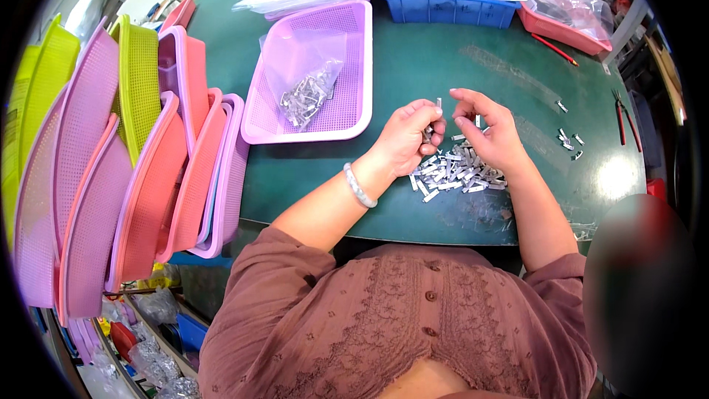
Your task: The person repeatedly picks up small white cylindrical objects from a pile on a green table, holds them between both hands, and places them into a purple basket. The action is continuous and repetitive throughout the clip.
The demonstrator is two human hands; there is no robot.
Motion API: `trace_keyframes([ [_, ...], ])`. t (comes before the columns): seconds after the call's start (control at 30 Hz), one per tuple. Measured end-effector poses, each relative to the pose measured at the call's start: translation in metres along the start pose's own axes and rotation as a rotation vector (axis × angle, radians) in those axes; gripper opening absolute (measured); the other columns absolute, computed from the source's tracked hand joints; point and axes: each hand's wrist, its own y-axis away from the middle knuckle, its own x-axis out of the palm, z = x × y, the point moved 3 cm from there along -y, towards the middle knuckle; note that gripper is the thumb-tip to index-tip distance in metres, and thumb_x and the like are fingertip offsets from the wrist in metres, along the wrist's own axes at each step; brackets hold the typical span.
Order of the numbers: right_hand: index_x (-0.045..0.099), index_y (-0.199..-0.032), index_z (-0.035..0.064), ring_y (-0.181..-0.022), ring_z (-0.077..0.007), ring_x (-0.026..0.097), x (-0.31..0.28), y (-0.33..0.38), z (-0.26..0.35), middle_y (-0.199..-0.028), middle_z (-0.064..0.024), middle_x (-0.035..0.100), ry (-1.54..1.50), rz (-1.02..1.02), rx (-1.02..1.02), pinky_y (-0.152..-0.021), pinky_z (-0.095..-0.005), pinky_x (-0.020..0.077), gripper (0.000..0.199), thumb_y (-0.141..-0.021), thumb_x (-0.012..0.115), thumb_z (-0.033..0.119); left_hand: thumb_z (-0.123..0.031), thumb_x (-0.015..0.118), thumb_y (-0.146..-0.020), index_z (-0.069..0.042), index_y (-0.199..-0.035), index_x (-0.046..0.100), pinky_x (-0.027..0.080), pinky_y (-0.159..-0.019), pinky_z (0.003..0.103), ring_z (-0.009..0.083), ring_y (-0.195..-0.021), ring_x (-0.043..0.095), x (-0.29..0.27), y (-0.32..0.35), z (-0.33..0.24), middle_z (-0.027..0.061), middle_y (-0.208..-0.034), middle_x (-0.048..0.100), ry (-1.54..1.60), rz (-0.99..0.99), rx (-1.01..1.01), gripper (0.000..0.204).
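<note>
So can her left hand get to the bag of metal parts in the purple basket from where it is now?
Probably yes. The left hand is over the pile of small metal pieces, and the bag of metal parts lies in the open purple basket just to its left, with only bare green table and the low rim between.

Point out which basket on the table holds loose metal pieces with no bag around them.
The blue basket at the table's far edge. The purple basket keeps its pieces inside a clear bag, and the red one holds only bags.
</note>
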Motion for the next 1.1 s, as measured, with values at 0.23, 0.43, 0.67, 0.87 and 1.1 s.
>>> trace_keyframes([
  [0.23, 0.056, -0.106, 0.0022, -0.063, -0.0111, 0.051, -0.005, 0.001, -0.011, -0.073, -0.0037, 0.057, 0.044, -0.010, 0.034, -0.060, -0.0249, 0.0434, 0.030, -0.076, 0.056, -0.003, -0.015, 0.055, -0.084, -0.011, -0.081, 0.050, 0.028, -0.039, 0.015, 0.0045, -0.050, 0.040, 0.009, 0.019, -0.099, -0.0005, -0.066, 0.048, -0.249, 0.017, 0.163, 0.007],
  [0.43, 0.057, -0.105, 0.0012, -0.062, -0.0114, 0.051, -0.001, 0.000, -0.012, -0.073, -0.0044, 0.058, 0.030, 0.039, 0.077, -0.059, -0.0248, 0.0436, 0.028, -0.077, 0.055, -0.002, -0.013, 0.056, -0.082, -0.004, -0.080, 0.055, 0.037, -0.050, 0.020, 0.0064, -0.055, 0.047, -0.062, -0.013, -0.224, 0.0000, -0.065, 0.056, -1.449, -0.450, 0.629, 0.009],
  [0.67, 0.057, -0.105, -0.0002, -0.062, -0.0100, 0.051, -0.004, 0.002, -0.020, -0.071, -0.0038, 0.057, 0.046, 0.037, 0.152, -0.059, -0.0237, 0.0435, 0.027, -0.078, 0.053, -0.001, -0.012, 0.057, -0.080, -0.001, -0.075, 0.055, 0.038, -0.052, 0.024, 0.0092, -0.057, 0.049, -0.080, -0.007, -0.229, 0.0028, -0.063, 0.057, -1.882, -0.145, 0.067, 0.012],
  [0.87, 0.057, -0.104, -0.0014, -0.061, -0.0090, 0.049, 0.000, 0.004, -0.020, -0.069, -0.0024, 0.055, 0.023, 0.064, 0.187, -0.059, -0.0232, 0.0428, 0.027, -0.078, 0.053, 0.000, -0.011, 0.056, -0.081, -0.002, -0.075, 0.055, 0.038, -0.053, 0.024, 0.0090, -0.057, 0.049, -0.084, -0.001, -0.237, 0.0026, -0.065, 0.057, -1.855, -0.291, 0.113, 0.011],
  [1.1, 0.057, -0.103, -0.0016, -0.060, -0.0090, 0.049, -0.002, 0.003, -0.022, -0.066, -0.0020, 0.053, 0.043, 0.059, 0.211, -0.059, -0.0235, 0.0427, 0.026, -0.077, 0.054, 0.000, -0.010, 0.056, -0.079, -0.002, -0.077, 0.055, 0.041, -0.058, 0.028, 0.0129, -0.061, 0.049, -0.063, -0.020, -0.230, 0.0044, -0.068, 0.058, -1.948, -0.148, 0.361, 0.009],
])
